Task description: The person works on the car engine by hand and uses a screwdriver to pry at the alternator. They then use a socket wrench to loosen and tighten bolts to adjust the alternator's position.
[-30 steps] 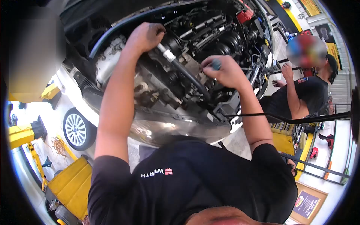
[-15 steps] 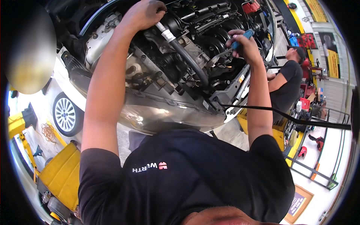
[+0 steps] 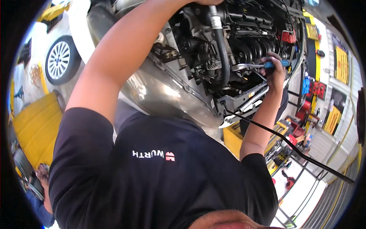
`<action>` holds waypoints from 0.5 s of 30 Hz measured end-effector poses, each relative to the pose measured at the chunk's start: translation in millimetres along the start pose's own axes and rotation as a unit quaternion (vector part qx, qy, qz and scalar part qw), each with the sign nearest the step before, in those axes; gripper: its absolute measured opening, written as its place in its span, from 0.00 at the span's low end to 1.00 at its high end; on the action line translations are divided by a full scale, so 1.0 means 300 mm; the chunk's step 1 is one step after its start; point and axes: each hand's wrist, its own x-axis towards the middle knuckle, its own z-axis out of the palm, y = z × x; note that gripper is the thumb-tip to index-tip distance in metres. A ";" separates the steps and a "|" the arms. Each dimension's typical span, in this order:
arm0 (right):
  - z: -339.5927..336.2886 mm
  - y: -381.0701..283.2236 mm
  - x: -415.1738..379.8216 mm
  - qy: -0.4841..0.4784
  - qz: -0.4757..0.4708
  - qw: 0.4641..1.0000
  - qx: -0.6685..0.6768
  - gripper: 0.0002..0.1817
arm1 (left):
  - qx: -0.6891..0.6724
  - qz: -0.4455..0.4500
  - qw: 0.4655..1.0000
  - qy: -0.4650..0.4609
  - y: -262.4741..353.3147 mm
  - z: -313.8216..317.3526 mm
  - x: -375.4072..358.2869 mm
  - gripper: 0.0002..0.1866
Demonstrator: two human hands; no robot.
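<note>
Single head-worn view, directed downward and forward from above the wearer's black short-sleeved shirt with white lettering, which fills the near foreground. The open engine bay with black ribbed plastic parts lies farther off, toward the upper edge; a dark circular border surrounds the wide, curved field.

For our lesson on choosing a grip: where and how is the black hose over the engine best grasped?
The black hose is probably best taken by its straight middle, below the pale band, from above, with fingers wrapped across it. That stretch is round and uncovered, while the lower end curves in among engine parts.
</note>
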 end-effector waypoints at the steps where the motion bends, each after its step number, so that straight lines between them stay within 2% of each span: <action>1: -0.045 0.038 0.033 -0.006 0.020 0.999 0.040 0.18 | 0.002 -0.002 1.000 0.003 -0.001 0.001 -0.004 0.13; 2: -0.065 0.052 0.056 -0.010 0.039 0.996 0.082 0.18 | 0.004 -0.001 1.000 0.006 -0.002 0.000 -0.007 0.13; 3: -0.095 0.054 0.070 -0.036 0.053 0.995 0.071 0.18 | -0.002 -0.007 1.000 -0.002 -0.002 -0.001 -0.007 0.12; 6: -0.029 0.000 0.033 -0.002 0.054 0.998 0.022 0.19 | -0.028 -0.028 0.999 -0.006 0.016 -0.027 -0.023 0.12; 9: 0.108 -0.090 -0.080 -0.023 0.012 0.995 -0.093 0.19 | -0.023 -0.042 0.998 -0.035 0.020 -0.038 -0.022 0.12; 10: 0.176 -0.124 -0.124 -0.037 0.008 0.989 -0.146 0.15 | -0.025 -0.041 0.998 -0.038 0.015 -0.036 -0.025 0.12; 12: 0.334 -0.153 -0.195 -0.099 -0.015 0.953 -0.285 0.11 | -0.022 -0.041 0.998 -0.044 0.016 -0.032 -0.017 0.12; 14: 0.410 -0.139 -0.224 -0.164 -0.100 0.889 -0.417 0.08 | -0.015 -0.036 0.998 -0.040 0.019 -0.028 -0.014 0.12; 15: 0.411 -0.136 -0.224 -0.136 -0.089 0.915 -0.370 0.08 | -0.007 -0.037 0.999 -0.035 0.016 -0.028 -0.012 0.12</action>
